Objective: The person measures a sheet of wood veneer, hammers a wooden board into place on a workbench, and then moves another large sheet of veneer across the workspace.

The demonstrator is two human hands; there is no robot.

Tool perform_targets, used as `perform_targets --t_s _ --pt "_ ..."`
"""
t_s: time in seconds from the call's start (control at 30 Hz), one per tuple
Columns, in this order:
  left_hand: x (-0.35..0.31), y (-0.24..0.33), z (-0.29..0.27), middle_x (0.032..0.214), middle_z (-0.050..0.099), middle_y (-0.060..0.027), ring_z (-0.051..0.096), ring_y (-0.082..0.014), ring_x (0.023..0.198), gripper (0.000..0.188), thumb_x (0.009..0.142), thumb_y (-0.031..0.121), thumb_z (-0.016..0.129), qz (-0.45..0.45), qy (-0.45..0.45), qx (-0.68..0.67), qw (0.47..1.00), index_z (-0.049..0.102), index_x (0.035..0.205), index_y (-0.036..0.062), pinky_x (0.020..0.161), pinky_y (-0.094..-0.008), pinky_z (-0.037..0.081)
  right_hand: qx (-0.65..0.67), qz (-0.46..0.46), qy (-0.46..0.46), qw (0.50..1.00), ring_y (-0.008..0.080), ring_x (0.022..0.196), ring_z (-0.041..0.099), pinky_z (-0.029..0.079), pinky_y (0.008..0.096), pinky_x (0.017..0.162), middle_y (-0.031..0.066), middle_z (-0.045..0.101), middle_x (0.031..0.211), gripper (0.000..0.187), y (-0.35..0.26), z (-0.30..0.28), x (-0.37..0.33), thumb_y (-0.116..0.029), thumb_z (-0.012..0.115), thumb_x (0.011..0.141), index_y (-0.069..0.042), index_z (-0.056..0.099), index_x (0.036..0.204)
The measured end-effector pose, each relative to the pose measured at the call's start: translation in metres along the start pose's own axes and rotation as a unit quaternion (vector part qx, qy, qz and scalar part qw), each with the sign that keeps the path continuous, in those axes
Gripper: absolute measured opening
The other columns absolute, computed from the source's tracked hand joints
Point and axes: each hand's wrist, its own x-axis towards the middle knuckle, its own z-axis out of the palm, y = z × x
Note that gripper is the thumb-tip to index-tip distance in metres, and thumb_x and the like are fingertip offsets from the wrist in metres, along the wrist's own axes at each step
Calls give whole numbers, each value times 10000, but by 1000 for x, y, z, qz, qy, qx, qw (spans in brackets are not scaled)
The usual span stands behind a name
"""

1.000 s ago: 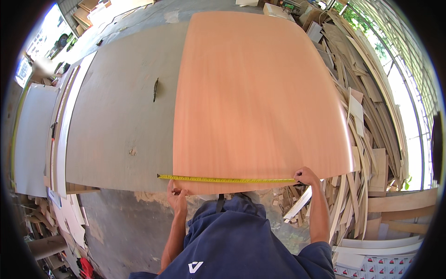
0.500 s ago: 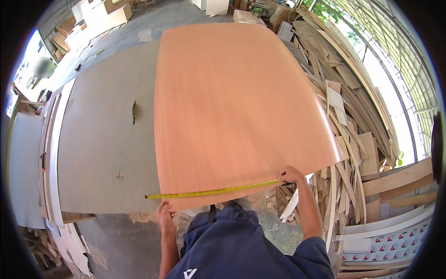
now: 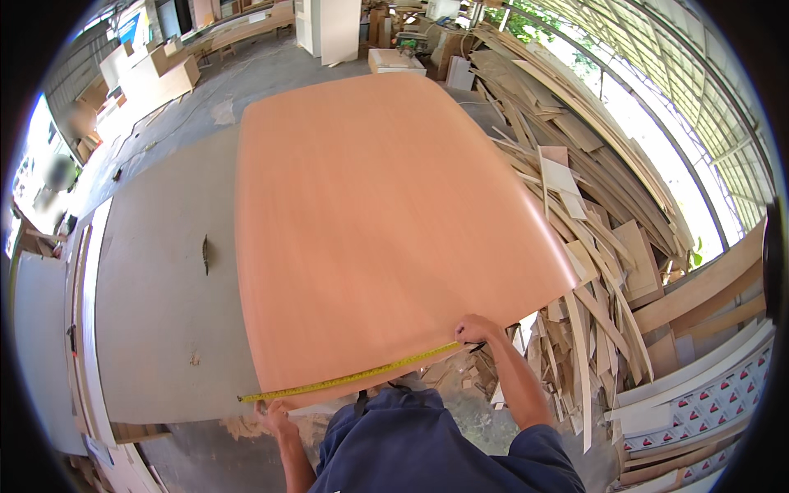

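Note:
A large, thin orange-brown wood sheet [image 3: 386, 222] lies in front of me, over a grey board [image 3: 164, 296]. The yellow blade of a tape measure [image 3: 353, 377] stretches along the sheet's near edge, its end sticking out a little past the left corner. My right hand [image 3: 477, 329] is closed around the tape measure's dark case, which mostly hides under the fingers. Just below the blade's free end, my left hand [image 3: 278, 419] pinches the near left corner of the sheet. Part of its grip is hidden.
Heaped offcuts and long wood strips [image 3: 575, 172] line the right side. A blue-grey panel [image 3: 45, 329] stands at far left. At the back are pale cabinets [image 3: 329, 33] and stacked boxes [image 3: 156, 74]. A small dark object [image 3: 205, 255] lies on the grey board.
The view has shifted, so the sheet and both hands appear lower and further left. My left fingers have come up closer to the blade's end; my right hand keeps hold of the tape measure.

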Motion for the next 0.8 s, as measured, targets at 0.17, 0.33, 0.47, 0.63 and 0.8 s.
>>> perform_targets --t_s 0.17,0.33,0.47,0.63,0.8 --pt "-3 -4 6 1256 528 -108 526 -198 993 849 686 -35 626 42 62 -32 997 313 1458 128 717 -352 372 -20 -78 18 997 336 693 651 506 446 630 147 676 736 158 -5 0 -8 -224 601 714 -118 704 770" --pt "-3 -4 15 983 586 -38 484 -116 703 795 717 -50 583 38 122 -38 991 323 1450 118 546 -262 302 -53 -92 85 991 363 710 651 507 465 645 158 673 747 162 23 0 -9 -235 585 748 -121 696 781" --pt "-5 -9 13 966 595 -40 486 -114 710 752 736 -35 577 61 112 -46 991 338 1433 112 552 -262 315 -47 -116 95 988 324 727 667 508 437 667 130 693 768 171 52 -19 -9 -211 600 754 -105 707 835" --pt "1 -18 7 1039 647 -79 561 -129 768 500 778 -14 560 93 50 -37 994 537 1272 60 604 -264 402 -51 -94 68 992 301 775 685 524 424 698 121 716 831 209 71 -43 -13 -209 604 762 -124 734 902" --pt "20 -33 -2 1025 645 -114 620 -179 841 409 779 -10 533 135 27 -78 987 569 1187 -18 666 -264 483 -50 -100 43 993 298 815 692 530 417 724 120 726 881 243 73 -48 -8 -226 623 772 -133 741 963"
